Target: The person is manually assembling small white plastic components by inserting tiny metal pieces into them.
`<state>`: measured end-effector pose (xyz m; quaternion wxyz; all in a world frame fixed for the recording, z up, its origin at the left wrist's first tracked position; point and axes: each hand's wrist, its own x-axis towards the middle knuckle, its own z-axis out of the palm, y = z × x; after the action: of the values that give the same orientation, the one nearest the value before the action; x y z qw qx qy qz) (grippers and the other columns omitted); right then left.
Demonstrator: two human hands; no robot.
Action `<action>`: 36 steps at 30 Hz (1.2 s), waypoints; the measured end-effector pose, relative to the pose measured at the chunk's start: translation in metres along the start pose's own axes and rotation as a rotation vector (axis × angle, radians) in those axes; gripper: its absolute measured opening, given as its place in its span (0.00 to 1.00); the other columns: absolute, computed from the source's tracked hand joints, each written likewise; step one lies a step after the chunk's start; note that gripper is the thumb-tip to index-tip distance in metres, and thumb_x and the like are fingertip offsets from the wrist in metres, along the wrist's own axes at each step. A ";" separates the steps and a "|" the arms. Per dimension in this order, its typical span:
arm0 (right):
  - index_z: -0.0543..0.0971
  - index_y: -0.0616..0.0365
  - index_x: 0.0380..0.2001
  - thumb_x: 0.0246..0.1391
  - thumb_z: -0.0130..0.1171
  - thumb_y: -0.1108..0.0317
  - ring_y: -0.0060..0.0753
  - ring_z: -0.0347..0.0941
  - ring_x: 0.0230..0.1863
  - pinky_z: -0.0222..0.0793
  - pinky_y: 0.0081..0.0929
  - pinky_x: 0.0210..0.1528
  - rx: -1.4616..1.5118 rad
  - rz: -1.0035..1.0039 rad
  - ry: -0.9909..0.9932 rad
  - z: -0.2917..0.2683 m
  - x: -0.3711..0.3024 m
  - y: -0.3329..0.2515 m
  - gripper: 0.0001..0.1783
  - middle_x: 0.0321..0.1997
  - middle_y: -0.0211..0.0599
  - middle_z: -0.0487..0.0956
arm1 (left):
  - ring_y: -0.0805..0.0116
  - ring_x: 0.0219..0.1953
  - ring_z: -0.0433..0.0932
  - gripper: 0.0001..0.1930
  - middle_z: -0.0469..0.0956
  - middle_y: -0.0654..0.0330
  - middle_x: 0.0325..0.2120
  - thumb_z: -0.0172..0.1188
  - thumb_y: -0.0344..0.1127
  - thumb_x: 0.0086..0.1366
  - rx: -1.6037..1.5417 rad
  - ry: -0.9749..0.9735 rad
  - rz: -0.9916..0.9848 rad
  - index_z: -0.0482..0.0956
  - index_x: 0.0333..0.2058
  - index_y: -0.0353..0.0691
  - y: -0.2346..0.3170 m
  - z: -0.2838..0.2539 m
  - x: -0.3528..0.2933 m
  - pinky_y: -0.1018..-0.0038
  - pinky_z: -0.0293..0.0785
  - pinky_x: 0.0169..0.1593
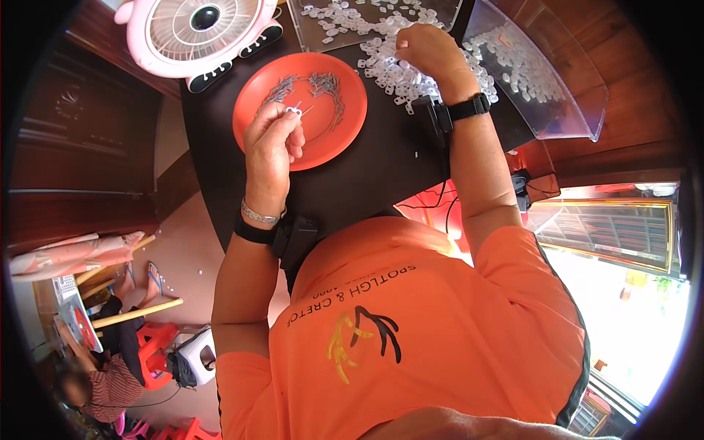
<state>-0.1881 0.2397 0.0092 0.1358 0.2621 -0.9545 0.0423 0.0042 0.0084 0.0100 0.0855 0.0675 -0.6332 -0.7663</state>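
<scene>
Over the orange-red plate, my left hand pinches a small white plastic piece between thumb and fingertips. A thin pin-like sliver sticks out beside it. Curved heaps of thin grey nail-like pins lie in the plate. My right hand is at the far right of the dark table, its fingers curled down at a pile of small white plastic pieces with holes. Whatever its fingertips hold is hidden.
A pink and white fan stands beyond the plate at the left. More white pieces lie in a clear tray at the back and a clear sloped bin at the right. Another person sits at the lower left, near red stools.
</scene>
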 end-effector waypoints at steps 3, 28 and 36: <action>0.81 0.52 0.26 0.42 0.56 0.62 0.47 0.75 0.36 0.70 0.40 0.39 0.132 -0.013 0.052 0.001 0.003 0.005 0.09 0.29 0.40 0.79 | 0.81 0.18 0.64 0.08 0.68 0.67 0.16 0.49 0.32 0.62 0.005 -0.048 -0.029 0.69 0.23 0.40 -0.001 0.000 -0.001 0.84 0.59 0.22; 0.79 0.63 0.39 0.54 0.57 0.76 0.18 0.75 0.35 0.73 0.18 0.39 1.622 -0.210 -0.319 -0.009 -0.026 -0.117 0.09 0.33 0.31 0.80 | 0.67 0.25 0.75 0.10 0.76 0.52 0.25 0.43 0.36 0.65 -0.233 -0.151 0.023 0.69 0.30 0.36 -0.006 -0.010 0.007 0.79 0.68 0.29; 0.79 0.63 0.37 0.55 0.58 0.69 0.20 0.75 0.36 0.72 0.21 0.41 1.556 -0.302 -0.456 -0.020 -0.033 -0.120 0.09 0.32 0.32 0.80 | 0.67 0.25 0.74 0.10 0.75 0.53 0.23 0.43 0.37 0.64 -0.291 -0.175 0.044 0.68 0.29 0.37 -0.009 -0.014 0.009 0.77 0.67 0.29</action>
<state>-0.0949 0.1552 0.0204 -0.2773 0.4088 -0.6111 0.6185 -0.0016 -0.0057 -0.0017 0.0557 -0.0262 -0.5220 -0.8507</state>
